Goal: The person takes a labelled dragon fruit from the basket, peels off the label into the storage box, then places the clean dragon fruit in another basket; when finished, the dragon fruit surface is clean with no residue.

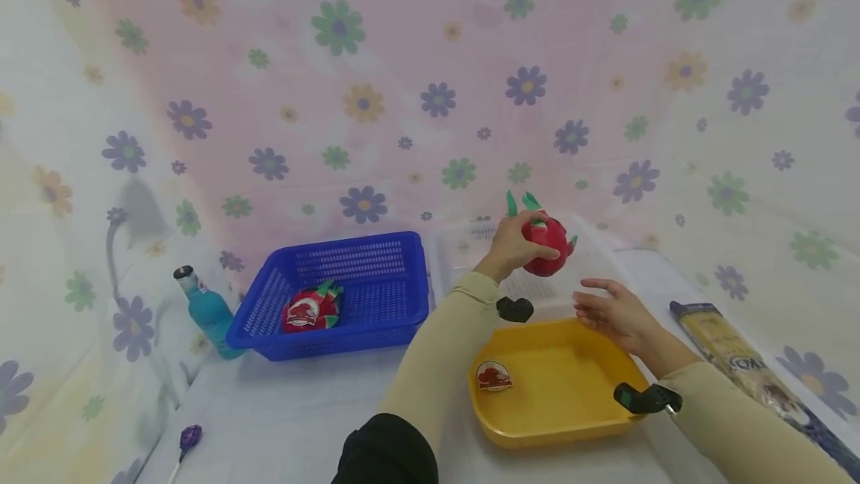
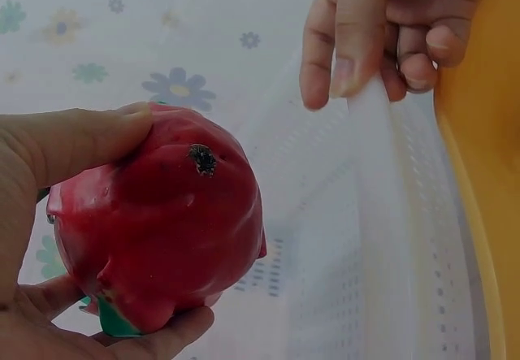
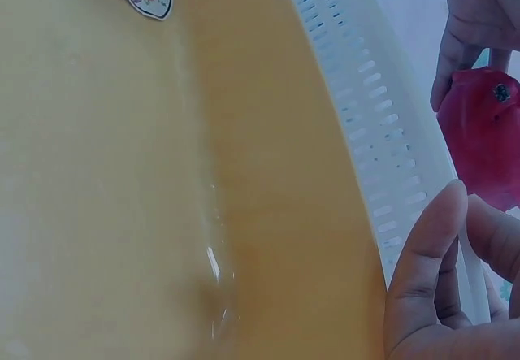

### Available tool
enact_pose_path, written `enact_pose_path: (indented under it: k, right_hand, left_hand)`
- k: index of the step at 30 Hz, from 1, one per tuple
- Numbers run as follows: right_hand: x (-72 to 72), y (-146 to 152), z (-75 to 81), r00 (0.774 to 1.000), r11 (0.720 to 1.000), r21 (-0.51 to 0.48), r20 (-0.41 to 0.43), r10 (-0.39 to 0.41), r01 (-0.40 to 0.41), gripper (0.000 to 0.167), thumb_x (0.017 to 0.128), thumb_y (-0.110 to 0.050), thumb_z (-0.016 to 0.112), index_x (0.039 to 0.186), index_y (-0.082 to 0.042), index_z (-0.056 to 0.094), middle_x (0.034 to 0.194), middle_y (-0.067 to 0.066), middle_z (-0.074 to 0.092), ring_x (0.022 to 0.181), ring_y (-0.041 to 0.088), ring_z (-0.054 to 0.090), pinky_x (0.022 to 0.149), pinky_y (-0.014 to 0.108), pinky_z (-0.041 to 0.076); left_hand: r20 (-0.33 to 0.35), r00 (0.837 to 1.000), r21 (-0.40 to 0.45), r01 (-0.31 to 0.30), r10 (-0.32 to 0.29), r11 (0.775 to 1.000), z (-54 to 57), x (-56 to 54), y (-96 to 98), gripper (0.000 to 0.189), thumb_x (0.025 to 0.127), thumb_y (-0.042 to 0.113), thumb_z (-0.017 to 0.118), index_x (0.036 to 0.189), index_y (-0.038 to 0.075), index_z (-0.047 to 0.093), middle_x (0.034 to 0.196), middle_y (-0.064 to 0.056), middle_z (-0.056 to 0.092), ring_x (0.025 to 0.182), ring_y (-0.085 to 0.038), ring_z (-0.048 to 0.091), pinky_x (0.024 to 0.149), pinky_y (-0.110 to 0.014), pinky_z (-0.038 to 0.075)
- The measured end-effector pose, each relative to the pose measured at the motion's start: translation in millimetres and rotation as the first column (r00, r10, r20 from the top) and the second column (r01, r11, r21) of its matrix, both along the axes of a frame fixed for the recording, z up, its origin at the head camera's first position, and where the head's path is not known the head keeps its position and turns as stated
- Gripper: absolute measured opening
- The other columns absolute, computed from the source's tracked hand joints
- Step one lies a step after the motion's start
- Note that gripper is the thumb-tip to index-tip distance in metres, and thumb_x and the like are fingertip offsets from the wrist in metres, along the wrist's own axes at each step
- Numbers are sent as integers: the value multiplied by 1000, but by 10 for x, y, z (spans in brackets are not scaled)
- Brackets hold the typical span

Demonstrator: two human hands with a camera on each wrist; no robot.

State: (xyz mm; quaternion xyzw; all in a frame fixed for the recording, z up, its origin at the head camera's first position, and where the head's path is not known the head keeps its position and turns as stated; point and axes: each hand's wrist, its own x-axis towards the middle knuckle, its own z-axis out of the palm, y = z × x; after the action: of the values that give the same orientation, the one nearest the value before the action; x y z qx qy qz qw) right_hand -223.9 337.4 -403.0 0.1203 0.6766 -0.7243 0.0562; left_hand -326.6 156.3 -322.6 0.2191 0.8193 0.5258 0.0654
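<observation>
In the head view my left hand [image 1: 512,246] holds a red dragon fruit [image 1: 549,251] with green tips above a white perforated basket [image 1: 463,249]. The left wrist view shows the thumb on its upper side, fingers beneath, and a dark stem spot facing the camera. My right hand [image 1: 614,314] is at the white basket's near right side, over the far edge of a yellow tray [image 1: 537,432]. Seen from the right wrist, its thumb and forefinger pinch the white basket's rim [image 3: 471,287]. Inside the yellow tray lies a dragon fruit label [image 1: 493,376].
A blue basket [image 1: 336,346] to the left contains another dragon fruit [image 1: 312,310] with a label. Beyond it stands a bottle of blue liquid [image 1: 211,316]. A purple lollipop [image 1: 190,438] lies at the front left, a long yellow packet [image 1: 732,353] at the right.
</observation>
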Motion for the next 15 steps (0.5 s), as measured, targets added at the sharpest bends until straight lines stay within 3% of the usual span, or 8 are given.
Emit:
enact_pose_path:
  k: [15]
  right_hand:
    - [-12, -13, -10, 1000, 1000, 15, 4, -17, 17, 69, 94, -31, 67, 148, -15, 27, 93, -8, 68, 87, 13, 70, 81, 19, 58]
  left_hand:
    - [-7, 998, -93, -68, 67, 993, -101, 35, 99, 59, 72, 21, 87, 123, 33, 61, 140, -5, 47, 122, -27, 44, 87, -43, 59]
